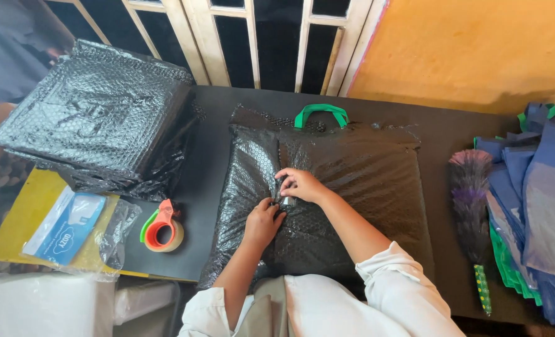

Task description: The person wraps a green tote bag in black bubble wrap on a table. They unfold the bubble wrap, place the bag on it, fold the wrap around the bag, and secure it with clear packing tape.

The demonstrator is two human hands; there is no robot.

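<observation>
A flat bundle wrapped in black bubble wrap point(352, 181) lies on the dark table, with a green handle point(321, 112) sticking out at its far edge. Both hands meet at the middle seam of the wrap. My left hand point(263, 221) presses on the seam from below, fingers curled against the wrap. My right hand point(300, 185) pinches the wrap's overlapping edge, where a small shiny strip, perhaps tape, shows between the fingers.
A stack of black bubble-wrapped bundles point(96, 118) sits at the far left. An orange and green tape dispenser point(161, 228) lies left of the bundle, beside a blue packet point(68, 228) on a yellow sheet. A feather duster point(471, 206) and folded blue bags point(542, 200) lie right.
</observation>
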